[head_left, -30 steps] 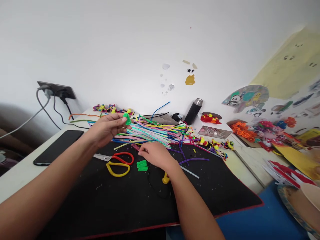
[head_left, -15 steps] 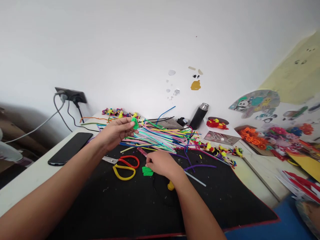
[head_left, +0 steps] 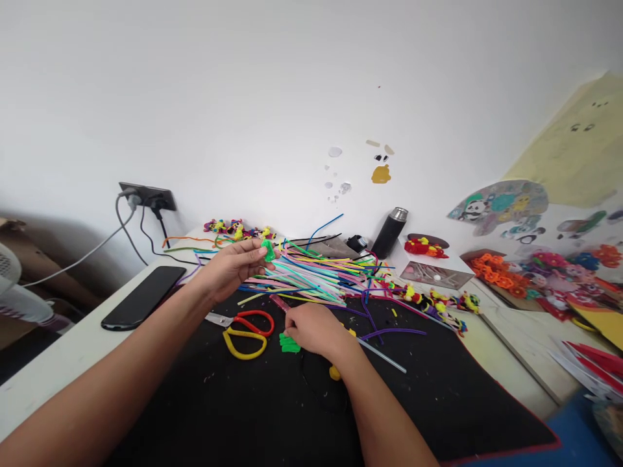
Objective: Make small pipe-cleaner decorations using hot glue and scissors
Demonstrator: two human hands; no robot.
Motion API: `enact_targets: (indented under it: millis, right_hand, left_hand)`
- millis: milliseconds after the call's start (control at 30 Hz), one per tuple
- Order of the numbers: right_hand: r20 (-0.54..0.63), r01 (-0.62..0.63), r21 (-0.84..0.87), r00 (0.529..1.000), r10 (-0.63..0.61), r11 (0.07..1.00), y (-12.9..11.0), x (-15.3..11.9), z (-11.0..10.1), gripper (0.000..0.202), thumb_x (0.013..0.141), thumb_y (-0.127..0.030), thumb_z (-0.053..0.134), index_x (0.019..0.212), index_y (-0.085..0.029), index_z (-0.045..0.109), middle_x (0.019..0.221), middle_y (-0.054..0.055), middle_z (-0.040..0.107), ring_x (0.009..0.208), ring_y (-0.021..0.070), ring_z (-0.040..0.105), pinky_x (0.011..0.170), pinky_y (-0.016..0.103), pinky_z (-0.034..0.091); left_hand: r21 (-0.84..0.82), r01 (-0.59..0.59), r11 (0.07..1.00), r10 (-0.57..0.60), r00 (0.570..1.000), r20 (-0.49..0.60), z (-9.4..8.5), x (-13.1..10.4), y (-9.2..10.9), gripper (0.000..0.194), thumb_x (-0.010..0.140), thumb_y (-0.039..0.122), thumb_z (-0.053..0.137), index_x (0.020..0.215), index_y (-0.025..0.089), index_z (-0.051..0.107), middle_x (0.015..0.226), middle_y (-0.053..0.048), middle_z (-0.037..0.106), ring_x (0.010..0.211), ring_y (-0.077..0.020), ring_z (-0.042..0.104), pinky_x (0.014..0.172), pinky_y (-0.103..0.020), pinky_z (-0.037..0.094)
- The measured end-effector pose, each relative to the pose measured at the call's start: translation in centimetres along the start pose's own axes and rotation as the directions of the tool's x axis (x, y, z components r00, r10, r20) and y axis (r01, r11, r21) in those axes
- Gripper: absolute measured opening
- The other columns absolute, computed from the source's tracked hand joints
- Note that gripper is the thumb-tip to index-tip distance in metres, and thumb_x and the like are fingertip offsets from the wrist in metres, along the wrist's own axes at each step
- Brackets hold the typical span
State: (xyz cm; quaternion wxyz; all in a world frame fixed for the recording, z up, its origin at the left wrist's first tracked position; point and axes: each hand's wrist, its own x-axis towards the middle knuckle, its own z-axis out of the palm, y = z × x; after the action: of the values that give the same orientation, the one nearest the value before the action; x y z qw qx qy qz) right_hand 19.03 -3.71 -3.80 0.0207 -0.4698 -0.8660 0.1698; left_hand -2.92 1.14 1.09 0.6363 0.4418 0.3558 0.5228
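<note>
A small green fuzzy piece (head_left: 268, 251) is pinched between the thumb and fingers of my left hand (head_left: 241, 264), raised in front of the pile of coloured pipe cleaners (head_left: 311, 275). My right hand (head_left: 311, 327) rests low over the black mat (head_left: 219, 402), its fingers curled beside several green fuzzy pieces (head_left: 289, 344). A pinkish-red stick-like item (head_left: 279, 302) sticks out beyond its fingers; the grip on it is mostly hidden. Scissors (head_left: 248, 334) with red and yellow handles lie to the left. A yellow piece (head_left: 335, 373) sits by my right wrist.
A black phone (head_left: 143, 297) lies at the left. Behind the pile stand a black flask (head_left: 389, 233) and a small box (head_left: 433, 272). Colourful figures (head_left: 433, 301) lie at the right, near orange flowers (head_left: 496, 275). A fan (head_left: 7, 266) is at the far left.
The whole view has shifted slightly, with the scene sitting a little lower. My left hand still holds the green piece, and my right hand remains by the other green pieces.
</note>
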Motion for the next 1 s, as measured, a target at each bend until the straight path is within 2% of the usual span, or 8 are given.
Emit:
enact_targets:
  millis: [133, 333, 600, 800, 867, 1000]
  right_hand:
    - [-0.01, 0.009, -0.001, 1.0, -0.009, 1.0, 0.1, 0.2, 0.3, 0.013, 0.093, -0.025, 0.072, 0.084, -0.02, 0.079, 0.088, 0.007, 0.08, 0.083, 0.0235, 0.072, 0.062, 0.031, 0.031]
    - [-0.112, 0.014, 0.058, 0.994, -0.007, 0.998, 0.8, 0.2, 0.0, 0.012, 0.096, -0.023, 0.069, 0.089, -0.021, 0.078, 0.091, 0.005, 0.079, 0.087, 0.0214, 0.07, 0.068, 0.03, 0.034]
    - [0.021, 0.005, 0.055, 1.0, -0.006, 0.998, 0.7, 0.0, -0.4, 0.008, 0.093, -0.026, 0.073, 0.092, -0.021, 0.079, 0.092, 0.003, 0.079, 0.083, 0.0188, 0.068, 0.064, 0.028, 0.03]
    - [0.049, 0.013, 0.021, 0.999, -0.014, 1.0, 0.1, 0.1, 0.2, 0.01, 0.093, -0.028, 0.072, 0.09, -0.021, 0.078, 0.09, 0.005, 0.078, 0.082, 0.0205, 0.068, 0.062, 0.029, 0.029]
    - [0.023, 0.021, 0.022, 1.0, -0.021, 1.0, 0.1, 0.2, 0.3, 0.011, 0.095, -0.026, 0.07, 0.088, -0.021, 0.077, 0.089, 0.005, 0.078, 0.081, 0.0205, 0.068, 0.063, 0.03, 0.028]
    - [-0.102, 0.022, 0.044, 0.995, -0.018, 0.999, 0.4, 0.5, 0.7, 0.009, 0.096, -0.023, 0.067, 0.09, -0.02, 0.073, 0.09, 0.004, 0.078, 0.081, 0.0196, 0.066, 0.066, 0.03, 0.029]
  left_hand:
    - [-0.006, 0.011, 1.0, -0.011, 1.0, 0.002, 0.0, 0.0, -0.2, 0.029, 0.069, 0.028, 0.096, 0.081, 0.016, 0.072, 0.09, -0.009, 0.08, 0.069, -0.017, 0.074, 0.064, -0.024, 0.06]
    - [-0.009, 0.022, 1.0, -0.022, 1.0, -0.001, -0.2, 0.2, -0.5, 0.032, 0.068, 0.03, 0.097, 0.083, 0.015, 0.073, 0.084, -0.007, 0.079, 0.069, -0.0158, 0.074, 0.065, -0.023, 0.059]
    - [-0.005, 0.02, 1.0, -0.02, 1.0, 0.0, -0.4, 0.5, -0.9, 0.035, 0.067, 0.031, 0.097, 0.084, 0.014, 0.072, 0.079, -0.003, 0.075, 0.069, -0.0162, 0.074, 0.064, -0.023, 0.058]
    - [-0.008, 0.019, 1.0, -0.019, 1.0, 0.008, -0.3, 0.5, -0.9, 0.035, 0.065, 0.032, 0.098, 0.084, 0.015, 0.073, 0.078, -0.003, 0.075, 0.068, -0.0159, 0.073, 0.062, -0.023, 0.057]
    - [-0.004, 0.02, 1.0, -0.02, 1.0, 0.019, -0.2, 0.4, -0.8, 0.034, 0.067, 0.032, 0.097, 0.084, 0.015, 0.074, 0.083, -0.005, 0.077, 0.068, -0.0153, 0.073, 0.062, -0.022, 0.057]
    - [-0.019, 0.014, 1.0, -0.014, 1.0, 0.025, -0.3, 0.4, -0.5, 0.033, 0.069, 0.032, 0.096, 0.084, 0.015, 0.073, 0.089, -0.009, 0.08, 0.07, -0.0157, 0.073, 0.064, -0.023, 0.058]
